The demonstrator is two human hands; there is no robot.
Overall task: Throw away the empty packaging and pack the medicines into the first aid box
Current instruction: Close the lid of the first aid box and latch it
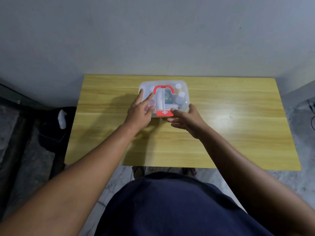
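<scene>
A clear plastic first aid box [183,86] with a red handle [163,87] and a red latch [164,113] sits at the back middle of the wooden table [238,133]. Its lid is down. Through the lid I see white bottles [180,97], a white roll and a dark green item. My left hand [141,109] lies flat on the left part of the lid, fingers spread. My right hand [185,119] is at the box's front right corner, thumb touching the lid near the latch, fingers under the front edge.
A black bin bag [51,130] stands on the floor left of the table with a white piece of packaging [62,119] in it. A grey wall runs behind the table. Cables [312,113] lie at the far right.
</scene>
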